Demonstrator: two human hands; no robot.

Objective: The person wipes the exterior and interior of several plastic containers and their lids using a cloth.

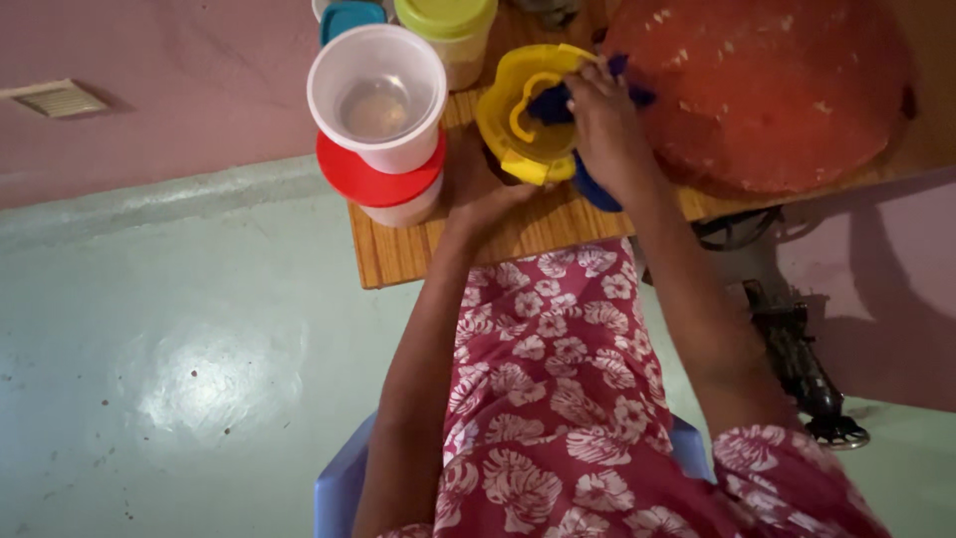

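A yellow plastic container (pixel 518 125) with a curved handle inside is tilted toward me on the wooden table (pixel 398 254). My left hand (pixel 478 189) grips it from below, at its near side. My right hand (pixel 607 125) presses a dark blue cloth (pixel 553 103) into its opening; more blue shows under the wrist. Both arms reach forward over my lap, which is covered by red cloth with white flowers.
An empty clear tub (pixel 378 95) stands on a tub with a red lid (pixel 373 184) at the table's left. Behind are a green-lidded jar (pixel 448 25) and a blue lid (pixel 351 18). A large red round cover (pixel 762 90) fills the right. A blue chair edge (pixel 339 483) sits on the pale green floor.
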